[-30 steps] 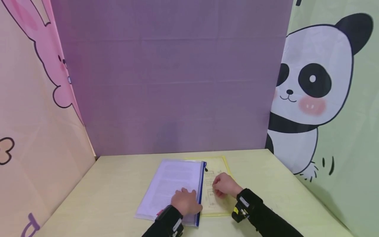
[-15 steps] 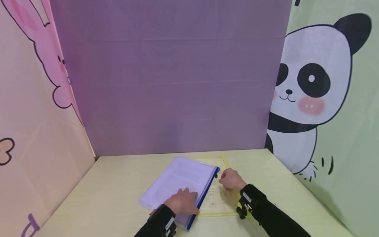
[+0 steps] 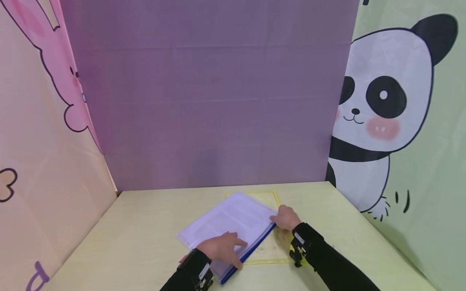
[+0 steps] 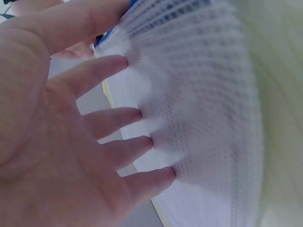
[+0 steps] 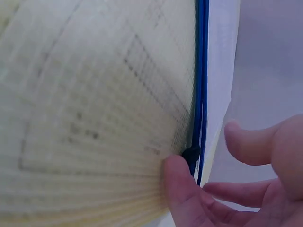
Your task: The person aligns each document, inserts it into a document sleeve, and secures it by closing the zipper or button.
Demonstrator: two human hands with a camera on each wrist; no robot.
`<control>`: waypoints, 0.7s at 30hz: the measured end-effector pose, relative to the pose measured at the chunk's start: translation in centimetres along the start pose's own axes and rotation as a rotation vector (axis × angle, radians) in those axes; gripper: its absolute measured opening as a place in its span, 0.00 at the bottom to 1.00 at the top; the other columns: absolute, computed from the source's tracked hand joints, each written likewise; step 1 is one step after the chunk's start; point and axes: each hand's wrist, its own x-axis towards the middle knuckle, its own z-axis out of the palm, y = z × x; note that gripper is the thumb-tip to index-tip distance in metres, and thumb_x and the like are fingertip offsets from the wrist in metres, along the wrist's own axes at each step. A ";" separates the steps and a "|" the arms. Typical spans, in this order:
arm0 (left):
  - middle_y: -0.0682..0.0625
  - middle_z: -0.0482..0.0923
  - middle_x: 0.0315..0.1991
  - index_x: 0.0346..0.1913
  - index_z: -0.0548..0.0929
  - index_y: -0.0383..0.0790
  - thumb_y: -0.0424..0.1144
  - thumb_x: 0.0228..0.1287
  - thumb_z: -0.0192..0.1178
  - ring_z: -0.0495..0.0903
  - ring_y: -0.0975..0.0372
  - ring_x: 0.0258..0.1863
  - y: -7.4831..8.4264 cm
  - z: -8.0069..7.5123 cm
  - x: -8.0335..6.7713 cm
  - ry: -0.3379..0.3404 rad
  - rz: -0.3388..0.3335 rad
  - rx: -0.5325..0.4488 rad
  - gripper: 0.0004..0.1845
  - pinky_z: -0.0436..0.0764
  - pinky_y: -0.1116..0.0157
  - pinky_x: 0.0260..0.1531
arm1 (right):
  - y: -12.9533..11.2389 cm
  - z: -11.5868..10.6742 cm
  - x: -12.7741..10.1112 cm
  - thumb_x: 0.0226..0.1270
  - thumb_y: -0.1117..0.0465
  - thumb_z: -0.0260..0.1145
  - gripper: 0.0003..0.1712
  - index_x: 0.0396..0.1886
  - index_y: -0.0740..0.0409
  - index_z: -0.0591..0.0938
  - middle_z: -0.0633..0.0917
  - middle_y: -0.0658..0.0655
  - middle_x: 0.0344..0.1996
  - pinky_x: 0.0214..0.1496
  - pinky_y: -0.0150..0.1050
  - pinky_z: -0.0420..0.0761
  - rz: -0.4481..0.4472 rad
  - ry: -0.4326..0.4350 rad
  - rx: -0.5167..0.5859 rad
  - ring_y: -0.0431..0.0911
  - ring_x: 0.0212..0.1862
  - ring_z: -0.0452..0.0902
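Blue-edged and half clear, the zip pouch (image 3: 233, 224) with printed sheets lies slanted on the pale table (image 3: 138, 238), partly over a yellow folder (image 3: 271, 246) with a drawing inside. The left hand (image 3: 222, 248) rests flat on the near end of the pouch, its fingers (image 4: 118, 116) straight and spread, pressing on the mesh cover and gripping nothing. The right hand (image 3: 287, 218) is at the far corner of the pouch, where its fingers (image 5: 182, 189) curl and touch the black zip pull (image 5: 191, 154) at the blue edge; whether they really pinch it, one cannot tell
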 end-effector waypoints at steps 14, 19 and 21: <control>0.45 0.68 0.73 0.63 0.83 0.62 0.46 0.55 0.75 0.62 0.50 0.75 -0.4 -0.8 -0.2 -0.049 -0.007 -0.015 0.30 0.66 0.50 0.71 | 2.1 -0.7 0.7 0.55 0.75 0.64 0.19 0.48 0.74 0.76 0.78 0.69 0.36 0.18 0.34 0.77 -0.088 0.004 -0.024 0.54 0.28 0.80; 0.44 0.68 0.73 0.63 0.83 0.61 0.45 0.55 0.75 0.62 0.49 0.75 -0.4 -0.8 -0.4 -0.041 -0.002 -0.027 0.30 0.65 0.49 0.71 | 2.0 -1.6 0.3 0.61 0.73 0.58 0.07 0.37 0.72 0.78 0.79 0.62 0.29 0.24 0.38 0.77 -0.097 0.000 -0.110 0.52 0.28 0.77; 0.43 0.68 0.73 0.63 0.83 0.60 0.44 0.55 0.75 0.63 0.48 0.75 -0.4 -0.8 -0.4 -0.041 0.006 -0.037 0.30 0.65 0.49 0.71 | 2.0 -2.0 0.0 0.62 0.71 0.58 0.04 0.31 0.68 0.78 0.77 0.58 0.25 0.27 0.39 0.75 -0.081 0.012 -0.151 0.50 0.26 0.74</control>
